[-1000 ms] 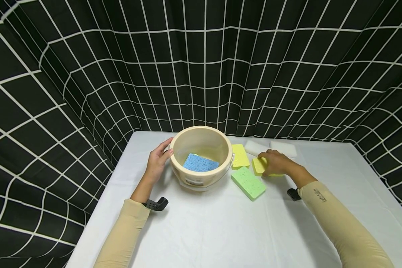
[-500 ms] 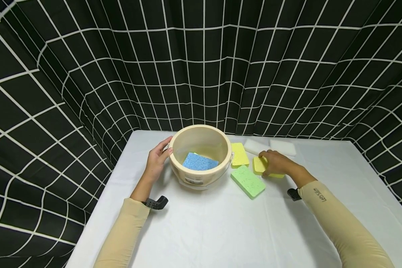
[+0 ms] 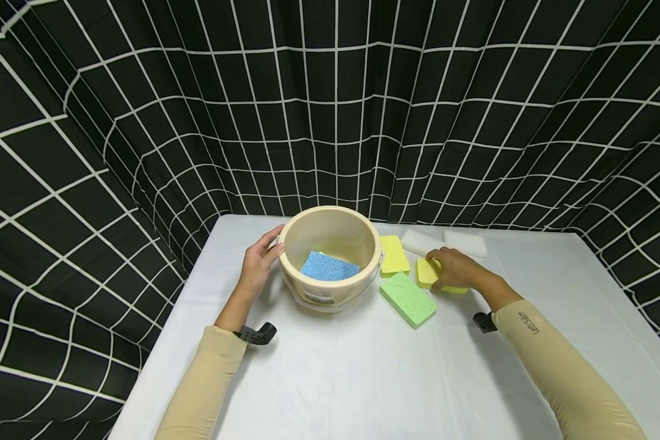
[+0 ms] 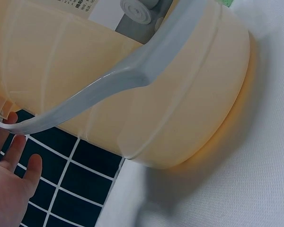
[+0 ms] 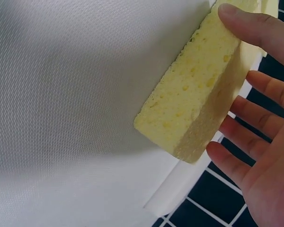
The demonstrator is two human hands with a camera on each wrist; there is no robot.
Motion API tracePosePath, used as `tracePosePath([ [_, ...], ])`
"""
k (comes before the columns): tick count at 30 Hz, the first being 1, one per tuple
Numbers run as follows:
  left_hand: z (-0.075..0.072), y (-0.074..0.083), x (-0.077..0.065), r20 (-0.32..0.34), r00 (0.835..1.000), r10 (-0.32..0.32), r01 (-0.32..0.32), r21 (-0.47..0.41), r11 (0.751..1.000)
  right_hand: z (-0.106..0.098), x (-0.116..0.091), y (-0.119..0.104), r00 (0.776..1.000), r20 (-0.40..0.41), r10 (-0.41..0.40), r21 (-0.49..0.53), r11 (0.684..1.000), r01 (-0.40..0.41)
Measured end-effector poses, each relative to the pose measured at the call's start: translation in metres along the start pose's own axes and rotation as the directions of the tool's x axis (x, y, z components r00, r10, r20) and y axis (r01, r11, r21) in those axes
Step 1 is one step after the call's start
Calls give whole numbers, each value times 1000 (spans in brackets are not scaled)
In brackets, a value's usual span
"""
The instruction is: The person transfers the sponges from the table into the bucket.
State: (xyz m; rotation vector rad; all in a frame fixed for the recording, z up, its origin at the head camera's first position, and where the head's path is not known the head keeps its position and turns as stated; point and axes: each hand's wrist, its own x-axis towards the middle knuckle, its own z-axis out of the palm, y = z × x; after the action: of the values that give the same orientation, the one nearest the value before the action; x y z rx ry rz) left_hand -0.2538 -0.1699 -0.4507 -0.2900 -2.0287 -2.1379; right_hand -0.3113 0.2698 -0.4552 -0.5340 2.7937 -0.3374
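Note:
A cream bucket (image 3: pixel 330 293) stands at the back of the white table, with a blue sponge (image 3: pixel 330 266) lying inside it. My left hand (image 3: pixel 256 264) rests against the bucket's left rim; in the left wrist view its fingers (image 4: pixel 32 170) are spread beside the grey handle (image 4: pixel 132 71). To the right, my right hand (image 3: pixel 456 269) holds a yellow sponge (image 5: pixel 184 104) between thumb and fingers, low over the table or on it. A second yellow sponge (image 3: pixel 394 255) and a green sponge (image 3: pixel 408 300) lie between bucket and right hand.
Two white pads (image 3: pixel 465 243) lie behind the right hand near the table's back edge. A black curtain (image 3: pixel 330 122) with white grid lines surrounds the table (image 3: pixel 363 385) at the back and sides.
The right hand and its yellow sponge have shifted very slightly to the right. The left hand and the bucket stay in place.

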Motion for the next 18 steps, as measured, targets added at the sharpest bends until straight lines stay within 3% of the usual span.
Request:
tracePosePath([
  [8,0,-1,0,6,1000,12,-12,2,1000,-3,-1,1,1000,6,-6,15,1000,5],
  [18,0,0,-1,8,1000,9,-9,9,1000,-21,-7,-4,999,-53,-4,3,1000,4],
])
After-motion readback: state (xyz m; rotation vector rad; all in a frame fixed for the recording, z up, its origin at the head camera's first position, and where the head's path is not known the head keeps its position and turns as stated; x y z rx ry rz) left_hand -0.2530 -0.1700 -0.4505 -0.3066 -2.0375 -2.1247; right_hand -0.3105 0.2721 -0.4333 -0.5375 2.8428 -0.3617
